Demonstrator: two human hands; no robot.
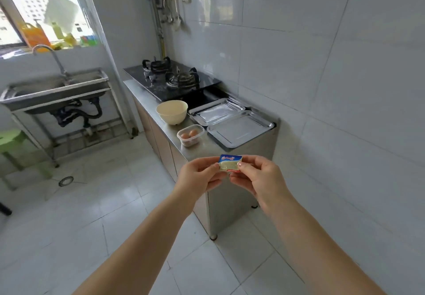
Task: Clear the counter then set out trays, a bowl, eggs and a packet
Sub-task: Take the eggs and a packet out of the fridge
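A small blue, white and red packet (229,162) is held in the air just in front of the counter's near end. My left hand (199,175) pinches its left edge and my right hand (257,177) pinches its right edge. On the steel counter (207,147) stand a cream bowl (172,112), a clear plastic box with brown eggs (190,134) and two steel trays, one further back (217,112) and one nearer (240,128), side by side.
A black two-burner gas hob (171,79) takes up the counter's far end. A steel sink on a frame (55,87) stands to the left under the window, with a green stool (13,140) beside it. Tiled wall runs along the right.
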